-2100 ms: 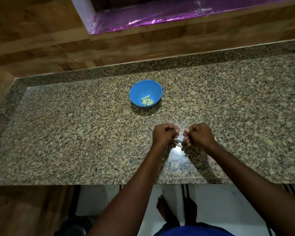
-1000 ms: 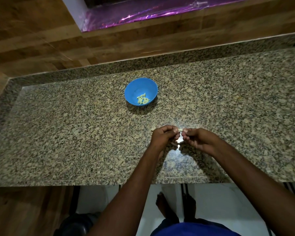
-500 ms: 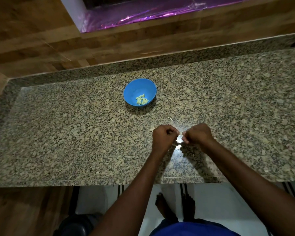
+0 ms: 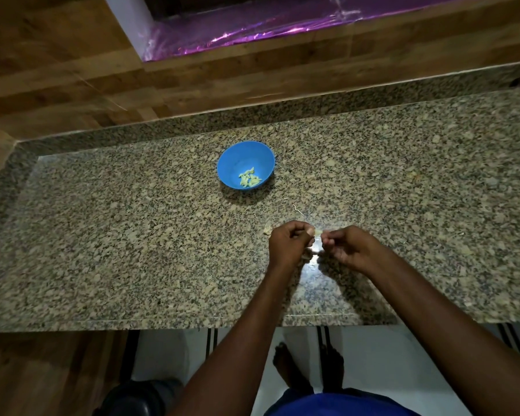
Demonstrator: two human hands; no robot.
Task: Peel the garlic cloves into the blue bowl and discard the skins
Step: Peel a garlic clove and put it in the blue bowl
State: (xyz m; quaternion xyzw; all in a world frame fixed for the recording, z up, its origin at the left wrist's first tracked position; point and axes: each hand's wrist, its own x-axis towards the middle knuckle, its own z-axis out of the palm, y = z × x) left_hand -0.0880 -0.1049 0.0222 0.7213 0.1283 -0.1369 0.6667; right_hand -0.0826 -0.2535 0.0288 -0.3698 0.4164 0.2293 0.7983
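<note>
I keep my left hand point(image 4: 288, 243) and right hand point(image 4: 347, 246) pinching 1 garlic clove point(image 4: 312, 231) low over the surface point(image 4: 132, 235), so skins drop there, short of the blue bowl point(image 4: 246, 165).

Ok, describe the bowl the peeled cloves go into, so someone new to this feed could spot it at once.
Start from the speckled granite counter that runs below the wooden wall. Near its middle, farther from the person than the left hand and the right hand, stands the blue bowl. It is the only bright blue, round thing on the stone, and a few pale peeled cloves lie in it.
</note>
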